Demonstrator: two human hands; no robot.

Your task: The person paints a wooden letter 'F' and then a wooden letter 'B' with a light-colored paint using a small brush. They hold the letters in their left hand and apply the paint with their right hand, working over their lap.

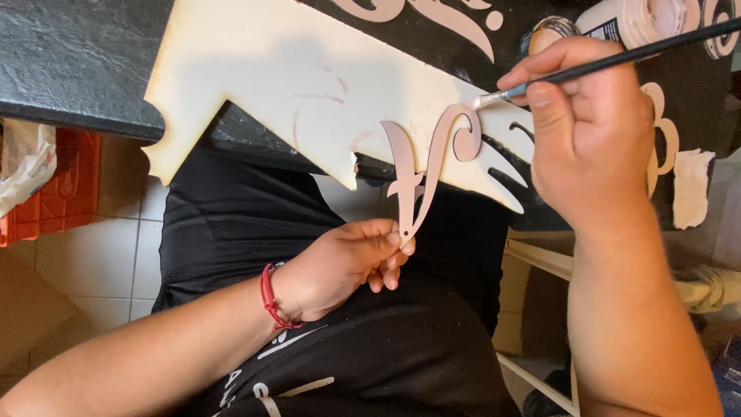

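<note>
1. The pink cut-out letter [429,166] is a thin curly wooden shape, most of its face already coated. It's held upright out past the near edge of the worktop [77,62], over the person's lap, with its top scroll overlapping the pale plywood sheet [309,85] behind it.

2. The left hand [340,266] pinches the letter's bottom tail between thumb and fingertips, other fingers curled under. That's a tiny handle for a floppy piece, so I'd reckon bracing the wrist against the lap or the worktop edge helps stop wobble.

3. The right hand [590,127] is closed round a thin black brush [617,58] in a pencil grip. The bristle tip sits right on the upper scroll, at its top right curl.

4. To do this bit well, I'd say: light load on the brush, follow the curve of the scroll instead of dabbing, and catch the thin cut edge without letting paint pool in the curl.

5. So the letter sits directly above the left hand and just left of the right hand, with the brush bridging the gap between them.

6. Farther out: an open paint jar [549,32] and a white bottle [648,19] lying at the far right of the worktop, just behind the right hand. More pale swirly cut-outs [660,139] sit on the black surface there too. The plywood sheet overhangs the near edge.

7. There's a red cord bracelet [270,297] on the left wrist, and tiled floor [116,255] below.
</note>
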